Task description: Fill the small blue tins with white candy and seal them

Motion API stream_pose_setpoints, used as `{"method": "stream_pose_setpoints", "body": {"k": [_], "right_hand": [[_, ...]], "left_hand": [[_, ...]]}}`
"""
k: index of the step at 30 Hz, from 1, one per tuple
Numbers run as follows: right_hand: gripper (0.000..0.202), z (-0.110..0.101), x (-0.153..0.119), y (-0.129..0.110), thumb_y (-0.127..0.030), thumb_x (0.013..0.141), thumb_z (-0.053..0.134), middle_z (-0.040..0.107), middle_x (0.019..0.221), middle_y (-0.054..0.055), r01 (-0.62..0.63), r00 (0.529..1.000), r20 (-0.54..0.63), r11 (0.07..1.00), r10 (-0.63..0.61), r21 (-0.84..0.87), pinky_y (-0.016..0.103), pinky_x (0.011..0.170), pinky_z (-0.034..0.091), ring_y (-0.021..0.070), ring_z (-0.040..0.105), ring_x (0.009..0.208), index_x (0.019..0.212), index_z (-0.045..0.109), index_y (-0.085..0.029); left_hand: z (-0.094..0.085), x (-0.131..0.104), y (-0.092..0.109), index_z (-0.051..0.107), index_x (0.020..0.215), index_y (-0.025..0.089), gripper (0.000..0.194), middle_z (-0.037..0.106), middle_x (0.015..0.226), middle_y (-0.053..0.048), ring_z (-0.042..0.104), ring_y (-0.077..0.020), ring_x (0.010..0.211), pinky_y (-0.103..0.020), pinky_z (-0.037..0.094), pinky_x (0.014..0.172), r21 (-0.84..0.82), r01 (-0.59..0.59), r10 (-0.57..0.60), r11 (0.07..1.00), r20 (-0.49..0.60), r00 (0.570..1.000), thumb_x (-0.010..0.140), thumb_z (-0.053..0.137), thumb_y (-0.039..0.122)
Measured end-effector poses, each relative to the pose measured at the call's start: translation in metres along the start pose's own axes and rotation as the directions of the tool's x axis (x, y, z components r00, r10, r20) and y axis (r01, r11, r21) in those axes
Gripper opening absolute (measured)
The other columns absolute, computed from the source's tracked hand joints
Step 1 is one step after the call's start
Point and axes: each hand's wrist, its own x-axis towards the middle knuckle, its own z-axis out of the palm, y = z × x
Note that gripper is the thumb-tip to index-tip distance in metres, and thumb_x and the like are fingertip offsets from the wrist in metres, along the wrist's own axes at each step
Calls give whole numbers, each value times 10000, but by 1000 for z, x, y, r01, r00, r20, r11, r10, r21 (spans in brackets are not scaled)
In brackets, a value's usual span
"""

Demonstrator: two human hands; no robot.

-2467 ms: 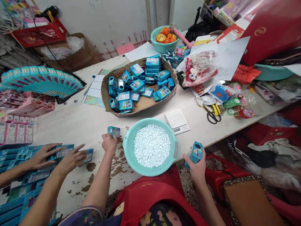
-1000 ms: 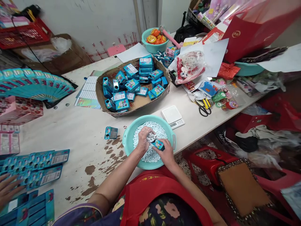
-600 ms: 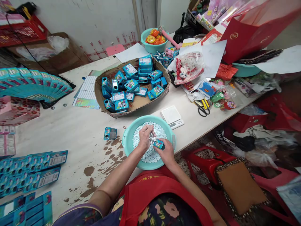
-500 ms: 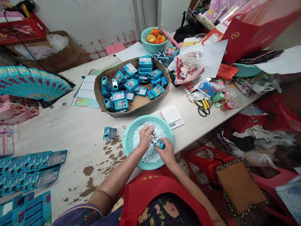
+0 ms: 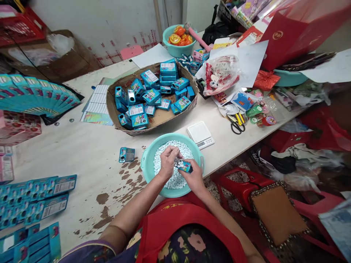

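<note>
A light-green plastic basin (image 5: 148,170) holds a layer of small white candy pellets (image 5: 175,182). Over it, my right hand (image 5: 195,176) grips a small blue printed box (image 5: 187,167), its open end facing left. My left hand (image 5: 168,160) is closed, fingers curled together at that open end, with white pellets bunched between it and the box. How many pellets the left fingers hold is hidden. A single blue box (image 5: 126,155) lies on the table left of the basin. Behind, a cardboard tray (image 5: 120,128) holds several blue boxes (image 5: 151,96).
A white digital scale (image 5: 199,132) sits right behind the basin. Black-handled scissors (image 5: 237,126) lie among packets farther right. Blue flat cartons (image 5: 46,199) are stacked at left. A basin of orange toys (image 5: 179,49) stands at the back. A red stool (image 5: 241,186) is below the table's right edge.
The box in my right hand has turned slightly and shows more of its printed side. My left hand stays over the basin, fingers moved a little. The camera view has shifted slightly.
</note>
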Motion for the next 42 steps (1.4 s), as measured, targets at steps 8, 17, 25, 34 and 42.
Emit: {"method": "stream_pose_setpoints", "body": {"k": [8,17,25,34,42], "right_hand": [[317,4,2,0,-196,695,675,628,976,38,-9,1000,-3,999,9,35,352,845,463,219,588,941,1000,594,-226],[302,-7,-4,-2,-237,693,688,641,959,32,-60,998,15,994,59,95,338,813,487,214,612,911,985,615,-224],[332,-15,-8,24,-308,672,727,667,955,39,-87,994,-50,988,94,125,368,826,495,228,622,910,981,637,-225],[299,6,1,29,-257,698,684,651,957,46,-38,999,-13,999,38,-1,361,825,487,226,614,921,989,625,-219],[307,7,10,41,-261,692,694,641,952,52,-71,997,-36,996,69,-63,365,822,470,232,604,914,980,607,-199]], "left_hand": [[-1,0,1,527,683,182,243,534,578,25,484,-86,467,-219,393,482,27,7,-7,1000,-12,1000,791,582,393],[-21,5,-8,534,706,187,288,557,631,-6,544,-142,600,-278,469,629,137,13,-9,990,-30,1000,802,529,459],[-81,-10,-72,564,1105,142,484,496,1252,-217,419,-416,1174,-504,380,893,1000,-25,-260,-12,21,965,799,517,515],[-57,-18,-109,631,826,182,323,647,895,-118,600,-312,884,-377,441,737,865,187,-366,465,-4,930,666,650,462],[-63,-2,-57,567,733,169,285,556,586,23,470,-88,447,-197,346,424,173,446,-454,878,7,891,617,694,395]]}}
